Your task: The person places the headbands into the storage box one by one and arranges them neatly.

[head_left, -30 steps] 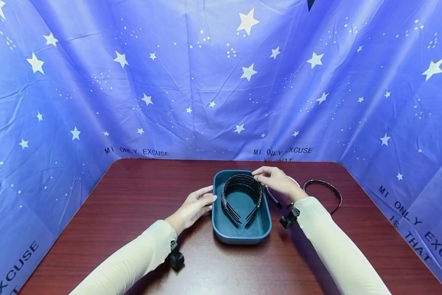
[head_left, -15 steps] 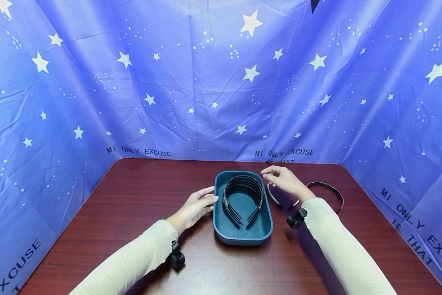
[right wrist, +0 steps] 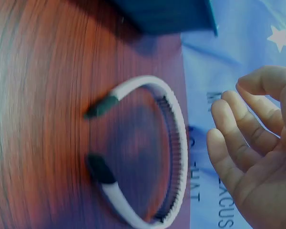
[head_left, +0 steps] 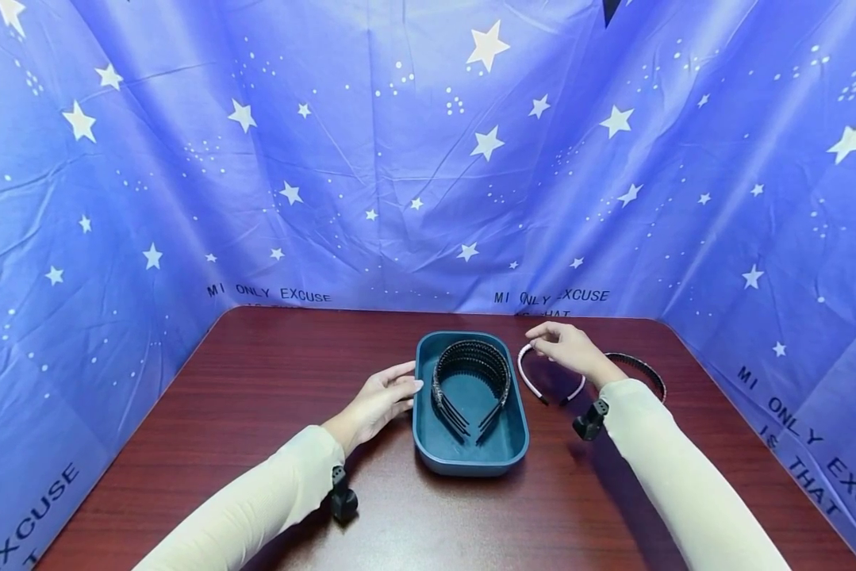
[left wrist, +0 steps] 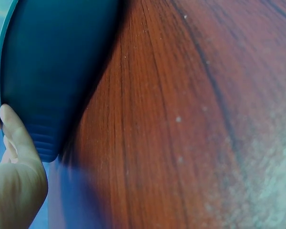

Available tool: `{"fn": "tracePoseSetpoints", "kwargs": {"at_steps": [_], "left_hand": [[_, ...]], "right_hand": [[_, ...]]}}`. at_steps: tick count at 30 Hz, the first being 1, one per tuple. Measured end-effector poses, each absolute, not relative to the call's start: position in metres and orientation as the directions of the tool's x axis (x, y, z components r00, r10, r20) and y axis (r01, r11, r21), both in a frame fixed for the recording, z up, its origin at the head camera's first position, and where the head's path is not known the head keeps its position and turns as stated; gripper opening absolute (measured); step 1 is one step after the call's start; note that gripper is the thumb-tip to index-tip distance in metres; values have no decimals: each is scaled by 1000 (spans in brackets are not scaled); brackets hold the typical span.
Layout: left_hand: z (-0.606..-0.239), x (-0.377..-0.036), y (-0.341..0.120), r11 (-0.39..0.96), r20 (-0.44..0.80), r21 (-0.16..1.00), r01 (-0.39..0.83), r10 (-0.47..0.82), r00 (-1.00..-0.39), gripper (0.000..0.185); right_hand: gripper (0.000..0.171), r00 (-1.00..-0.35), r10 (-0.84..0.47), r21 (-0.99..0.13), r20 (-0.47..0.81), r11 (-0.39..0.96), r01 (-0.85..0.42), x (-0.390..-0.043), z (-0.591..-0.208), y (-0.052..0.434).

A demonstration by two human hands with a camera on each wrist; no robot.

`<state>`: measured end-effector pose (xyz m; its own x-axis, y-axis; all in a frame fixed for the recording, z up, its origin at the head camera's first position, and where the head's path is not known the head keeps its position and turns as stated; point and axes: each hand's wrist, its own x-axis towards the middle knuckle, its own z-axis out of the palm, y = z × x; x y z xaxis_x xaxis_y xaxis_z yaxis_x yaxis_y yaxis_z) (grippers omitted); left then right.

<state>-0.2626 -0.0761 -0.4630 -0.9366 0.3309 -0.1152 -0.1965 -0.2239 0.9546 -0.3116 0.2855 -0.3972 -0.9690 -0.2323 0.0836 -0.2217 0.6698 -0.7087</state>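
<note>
- I recorded a dark red wooden table (head_left: 256,444) enclosed on three sides by a blue star-printed cloth backdrop (head_left: 370,159).
- At mid-table stood a teal oblong tray (head_left: 470,460), its long axis running away from me. A stack of black toothed headbands (head_left: 470,369) lay inside it, arches toward the far end and tips toward me.
- My left hand (head_left: 378,400) rested against the tray's left wall with fingers nearly straight. The left wrist view showed a fingertip on the ribbed outer face of that wall.
- My right hand (head_left: 566,347) hung just right of the tray above the white headband (head_left: 531,377), fingers loosely curved and spread, holding nothing. The right wrist view showed air between its fingertips (right wrist: 224,138) and the band (right wrist: 178,143).
- The white headband lay flat on the table between the tray and my right forearm, arch toward the backdrop, dark-tipped ends toward me. It sat directly under the right hand; the left hand was well apart from it, across the tray.
- A dark toothed headband (head_left: 645,373) lay further right, partly hidden behind my right sleeve.
</note>
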Motion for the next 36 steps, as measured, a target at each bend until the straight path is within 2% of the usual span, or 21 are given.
{"fn": "tracePoseSetpoints", "kwargs": {"at_steps": [20,36], "left_hand": [[-463,-262,-75,-238,-107,952,-195,339,-935,59],[-461,-261,-76,-236,-103,952,-193,345,-933,57]], "right_hand": [[33,-985,-173,-675,14,725,-137,-315,-397,324],[33,-1000,-18,-693,-8,720,-7,-315,-413,341]]}}
